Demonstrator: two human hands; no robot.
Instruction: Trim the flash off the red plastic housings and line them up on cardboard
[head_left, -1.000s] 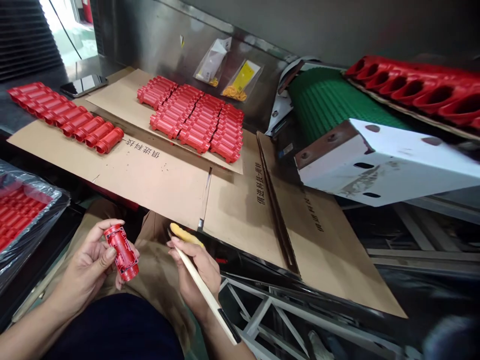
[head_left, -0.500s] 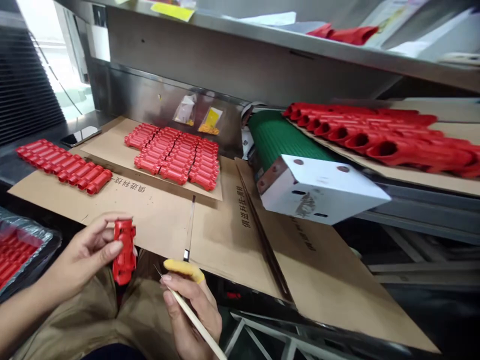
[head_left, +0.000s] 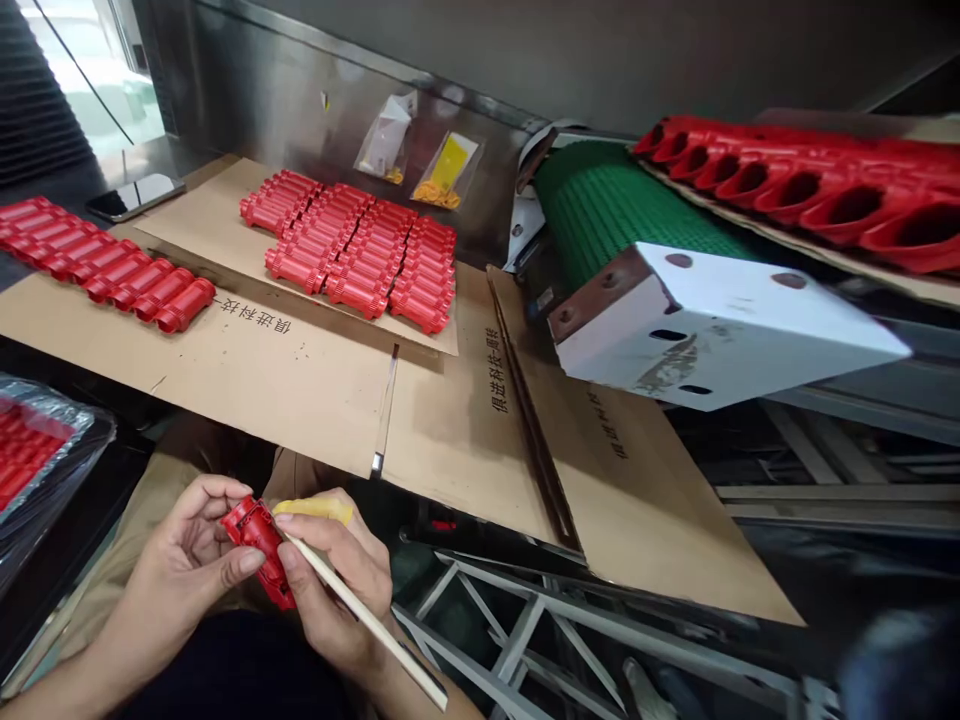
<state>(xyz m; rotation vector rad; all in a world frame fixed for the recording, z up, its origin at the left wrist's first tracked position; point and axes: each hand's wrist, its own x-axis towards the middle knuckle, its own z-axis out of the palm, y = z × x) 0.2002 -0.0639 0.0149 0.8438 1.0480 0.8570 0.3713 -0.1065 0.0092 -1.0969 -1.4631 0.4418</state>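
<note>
We log one red part (head_left: 259, 548), held low over the lap in our left hand (head_left: 184, 570); that grip is clamped on it, thumb on the near side, fingers curled behind. Our right hand (head_left: 330, 590) touches the part from the right, its grip clamped on one pale stick (head_left: 364, 620) that slants down and to the right past the wrist; the stick's tip meets the part's top end. One yellow cot (head_left: 315, 510) covers the right forefinger, lying just above the part.

Beyond both grips, up and away: one worktop (head_left: 457, 440) covered in flattened cardboard.
- Far up-left of the left grip: one row of red parts (head_left: 105, 265) laid side by side; we count about ten, the left end cut off by the frame.
- Straight up from the grips: one block of red parts (head_left: 360, 250) on its own cardboard sheet, in four columns; the exact count is too dense to tell.
- Behind that block, against the steel wall: two small bags (head_left: 420, 160), one clear-white, one with yellow contents.
- Far up-left: one phone (head_left: 135, 196), face up.

Left of the left grip: one foil-lined tray (head_left: 71, 425) of red parts, partly out of frame, count unreadable.

Up-right of the right grip: one green belt (head_left: 607, 200), one white housing (head_left: 720, 320) at its near end, and one row of larger red tubes (head_left: 795, 185), at least seven open mouths showing.
</note>
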